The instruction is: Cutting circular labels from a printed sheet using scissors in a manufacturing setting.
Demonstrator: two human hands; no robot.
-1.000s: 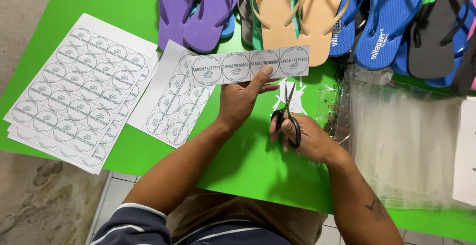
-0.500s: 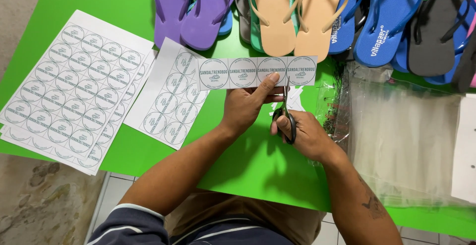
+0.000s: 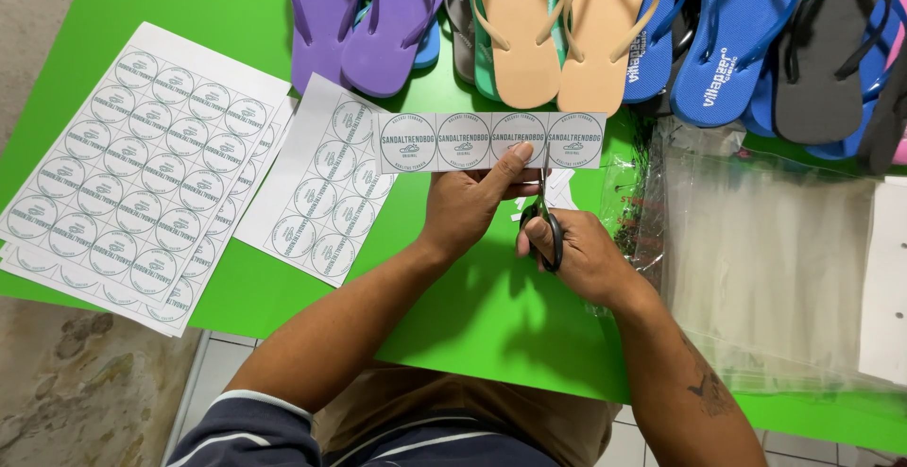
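Note:
My left hand (image 3: 472,204) pinches a white paper strip of round printed labels (image 3: 444,142), thumb on its lower edge, holding it level above the green table (image 3: 491,325). My right hand (image 3: 576,254) grips black-handled scissors (image 3: 545,217) whose blades point up into the strip between its last two labels on the right. A few small paper offcuts lie just behind the scissors.
Two label sheets lie to the left: a full one (image 3: 142,174) on a stack and a partly cut one (image 3: 326,193). A row of flip-flops (image 3: 548,33) in purple, tan, blue and black lines the far edge. Clear plastic bags (image 3: 765,259) are piled at right.
The strip and both hands have drifted slightly right and nearer to me, and the scissors have risen so their blades now bite into the strip's lower edge.

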